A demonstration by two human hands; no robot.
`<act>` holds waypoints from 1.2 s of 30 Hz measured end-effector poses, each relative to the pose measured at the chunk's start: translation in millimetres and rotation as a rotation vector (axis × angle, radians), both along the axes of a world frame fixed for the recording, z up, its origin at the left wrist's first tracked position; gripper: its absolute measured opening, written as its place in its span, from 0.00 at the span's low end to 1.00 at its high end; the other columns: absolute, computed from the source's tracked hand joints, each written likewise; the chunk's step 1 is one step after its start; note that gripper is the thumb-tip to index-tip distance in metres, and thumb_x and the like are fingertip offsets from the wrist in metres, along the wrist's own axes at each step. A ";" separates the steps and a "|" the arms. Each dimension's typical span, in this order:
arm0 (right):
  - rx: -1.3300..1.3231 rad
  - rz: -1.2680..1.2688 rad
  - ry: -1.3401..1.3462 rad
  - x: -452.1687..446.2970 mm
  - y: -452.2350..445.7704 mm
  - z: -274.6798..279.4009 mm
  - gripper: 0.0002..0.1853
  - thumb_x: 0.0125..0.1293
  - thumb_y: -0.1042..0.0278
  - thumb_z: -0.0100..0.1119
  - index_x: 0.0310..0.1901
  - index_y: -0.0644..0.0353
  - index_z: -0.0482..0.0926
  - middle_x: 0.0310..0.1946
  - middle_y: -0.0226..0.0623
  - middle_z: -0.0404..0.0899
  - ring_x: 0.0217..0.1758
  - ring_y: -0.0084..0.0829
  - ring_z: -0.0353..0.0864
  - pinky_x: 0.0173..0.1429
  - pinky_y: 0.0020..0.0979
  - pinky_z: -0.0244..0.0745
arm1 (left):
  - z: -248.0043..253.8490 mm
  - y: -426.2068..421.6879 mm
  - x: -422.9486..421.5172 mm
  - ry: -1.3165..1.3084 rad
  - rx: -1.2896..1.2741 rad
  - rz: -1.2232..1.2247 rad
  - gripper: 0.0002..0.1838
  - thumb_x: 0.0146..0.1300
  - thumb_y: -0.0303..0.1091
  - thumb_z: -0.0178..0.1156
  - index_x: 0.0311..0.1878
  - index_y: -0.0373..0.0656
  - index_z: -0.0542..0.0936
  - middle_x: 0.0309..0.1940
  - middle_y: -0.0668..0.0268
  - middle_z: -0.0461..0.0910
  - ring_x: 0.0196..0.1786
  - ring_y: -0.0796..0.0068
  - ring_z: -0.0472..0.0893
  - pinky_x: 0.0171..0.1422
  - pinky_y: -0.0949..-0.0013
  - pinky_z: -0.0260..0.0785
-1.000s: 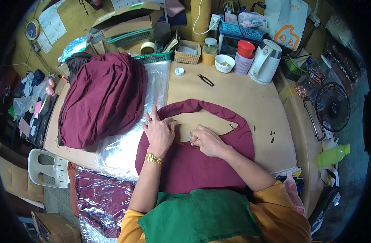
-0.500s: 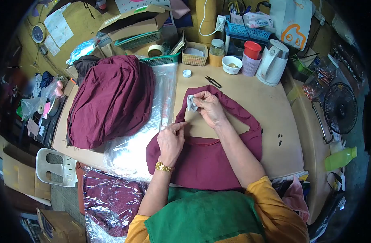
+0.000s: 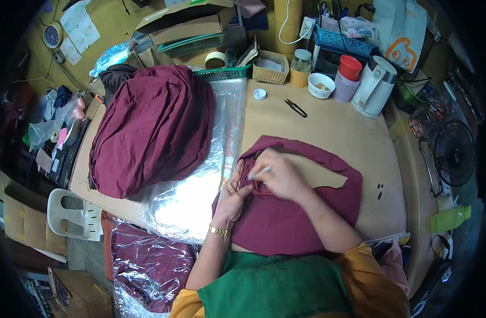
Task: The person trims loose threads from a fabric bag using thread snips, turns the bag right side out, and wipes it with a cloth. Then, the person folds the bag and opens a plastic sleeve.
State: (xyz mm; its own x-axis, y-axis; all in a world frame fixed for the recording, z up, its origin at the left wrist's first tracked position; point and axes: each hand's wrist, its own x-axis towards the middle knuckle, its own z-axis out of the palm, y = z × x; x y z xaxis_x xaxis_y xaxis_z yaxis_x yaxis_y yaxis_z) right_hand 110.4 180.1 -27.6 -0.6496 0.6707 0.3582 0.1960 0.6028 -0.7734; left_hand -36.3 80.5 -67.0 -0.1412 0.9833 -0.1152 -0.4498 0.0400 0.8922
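Observation:
A maroon cloth piece [image 3: 290,225] with a large opening in it lies on the table before me. My left hand [image 3: 234,200] pinches the cloth at the left edge of the opening, thumb and fingers closed on it. Just to its right, my right hand [image 3: 281,176], blurred a little by motion, grips a small white cloth scrap [image 3: 259,174] against the maroon fabric. Part of the scrap is hidden by the fingers. Beyond the cloth lie black thread snips [image 3: 296,108].
A heap of maroon cloth [image 3: 152,132] lies left, on clear plastic sheeting [image 3: 174,204]. At the back stand a white cap [image 3: 260,94], a jar [image 3: 301,66], a white bowl [image 3: 321,91] and a kettle [image 3: 375,87]. Small dark marks [image 3: 380,191] show on the right.
My right hand has come down with the white scrap from above the opening onto the cloth. My left hand has turned and now grips the edge, which is bunched there.

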 end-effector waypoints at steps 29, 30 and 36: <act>-0.708 -0.015 0.355 -9.4 38.4 -8.1 0.05 0.66 0.73 0.64 0.40 0.62 0.79 0.37 0.30 0.82 0.39 0.19 0.81 0.40 0.25 0.77 | 0.4 4.8 12.7 -0.027 0.044 0.107 0.34 0.67 0.14 0.49 0.77 0.37 0.58 0.68 0.62 0.72 0.62 0.78 0.76 0.70 0.74 0.65; -0.554 -0.012 0.208 -10.6 33.1 -5.3 0.06 0.63 0.72 0.67 0.39 0.62 0.79 0.37 0.33 0.82 0.40 0.23 0.82 0.41 0.27 0.78 | 0.3 4.6 11.5 -0.027 0.044 0.109 0.34 0.67 0.14 0.49 0.77 0.37 0.58 0.68 0.62 0.72 0.62 0.78 0.76 0.70 0.74 0.65; 0.051 -0.110 -0.079 -29.9 2.8 -25.9 0.05 0.57 0.76 0.65 0.35 0.64 0.80 0.35 0.45 0.77 0.41 0.49 0.80 0.47 0.42 0.74 | -16.2 9.2 9.8 -0.101 0.024 0.062 0.42 0.60 0.06 0.43 0.79 0.32 0.48 0.72 0.58 0.64 0.69 0.77 0.70 0.70 0.78 0.62</act>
State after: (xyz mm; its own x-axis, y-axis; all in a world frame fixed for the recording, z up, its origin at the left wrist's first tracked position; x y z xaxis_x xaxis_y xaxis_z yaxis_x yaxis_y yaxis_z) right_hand 80.5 182.9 -53.5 -0.6010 0.7214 0.3440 0.3221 0.6126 -0.7218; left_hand -26.5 89.7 -83.3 -0.1907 0.9756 -0.1086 -0.5387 -0.0115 0.8424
